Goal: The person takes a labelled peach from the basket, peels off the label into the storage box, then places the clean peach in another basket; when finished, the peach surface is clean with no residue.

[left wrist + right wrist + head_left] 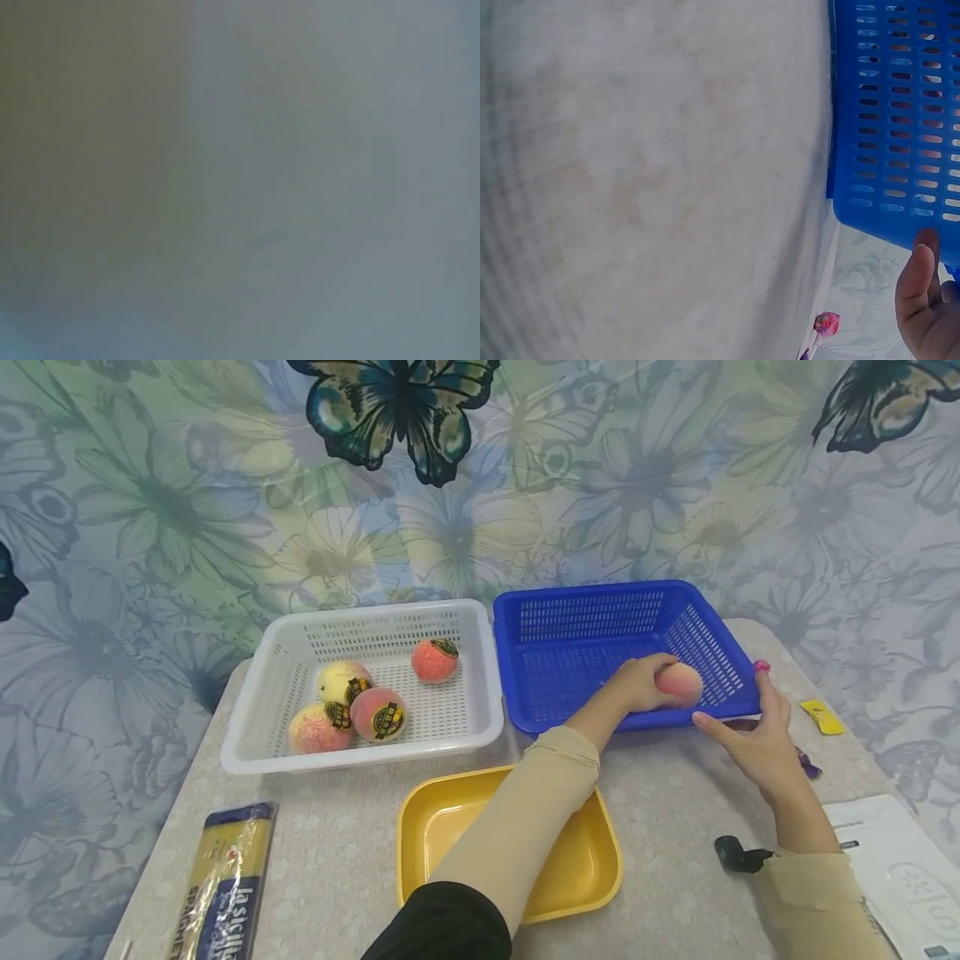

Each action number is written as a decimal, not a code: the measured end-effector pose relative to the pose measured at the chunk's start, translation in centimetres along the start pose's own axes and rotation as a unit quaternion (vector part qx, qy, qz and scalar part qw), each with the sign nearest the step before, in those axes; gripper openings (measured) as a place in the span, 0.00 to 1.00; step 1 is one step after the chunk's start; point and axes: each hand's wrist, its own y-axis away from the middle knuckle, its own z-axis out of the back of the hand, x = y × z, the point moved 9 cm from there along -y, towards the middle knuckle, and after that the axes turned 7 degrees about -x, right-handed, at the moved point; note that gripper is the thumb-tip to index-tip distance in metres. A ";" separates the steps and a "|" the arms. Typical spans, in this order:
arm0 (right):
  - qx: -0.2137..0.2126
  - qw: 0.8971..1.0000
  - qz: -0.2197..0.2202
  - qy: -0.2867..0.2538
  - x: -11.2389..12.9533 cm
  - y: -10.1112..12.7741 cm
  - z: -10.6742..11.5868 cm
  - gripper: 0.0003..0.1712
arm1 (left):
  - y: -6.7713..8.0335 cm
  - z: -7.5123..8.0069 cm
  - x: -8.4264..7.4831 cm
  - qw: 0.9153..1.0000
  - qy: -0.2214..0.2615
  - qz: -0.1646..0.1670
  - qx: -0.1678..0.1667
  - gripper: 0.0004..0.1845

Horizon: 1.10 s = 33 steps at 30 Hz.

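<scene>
- A yellow tray point(420, 827) lies nearest on the bench point(337, 860), one of its kind, with the left forearm crossing over it.
- A spaghetti pack point(225, 881) lies at the near left edge of the bench; papers point(892, 860) sit at the near right corner.
- The right hand point(757, 739) rests against the near right corner of the blue basket point(600, 635), fingers straight and relaxed, gripping nothing; the right wrist view shows its thumb against the basket's slotted wall.
- The left hand point(637, 681) curls round one peach point(681, 683), pink and pale yellow, smooth, held inside the blue basket close to its near right wall.
- The floor of the blue basket is bare toward the left and far side.
- The white basket point(300, 652) stands just beside the blue one, rims almost touching, with four peaches point(352, 706) in it, each bearing a dark sticker.
- A small yellow piece point(821, 716) lies by the bench's right edge.
- The left wrist view is a blur.
</scene>
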 end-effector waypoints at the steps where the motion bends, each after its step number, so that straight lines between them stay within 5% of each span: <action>1: 0.002 1.000 -0.001 0.000 0.0 0.0 -0.1 0.65 | 0.1 0.1 0.0 1.000 -0.001 -0.001 -0.003 0.36; 9: 0.005 1.000 0.007 0.021 0.2 -0.1 -0.3 0.65 | 0.7 2.6 -0.4 0.999 0.021 0.006 -0.043 0.36; 19: 0.005 1.000 0.011 0.023 0.2 0.1 -0.2 0.65 | 3.4 8.4 -6.4 0.987 0.132 -0.092 -0.015 0.39; 26: 0.015 1.000 -0.002 0.024 0.2 0.3 -0.2 0.66 | 9.2 13.8 -10.2 0.970 0.171 -0.175 0.007 0.40; 33: 0.003 1.000 0.000 0.009 0.2 0.5 0.0 0.66 | 16.9 19.2 -10.7 0.957 0.185 -0.224 0.005 0.39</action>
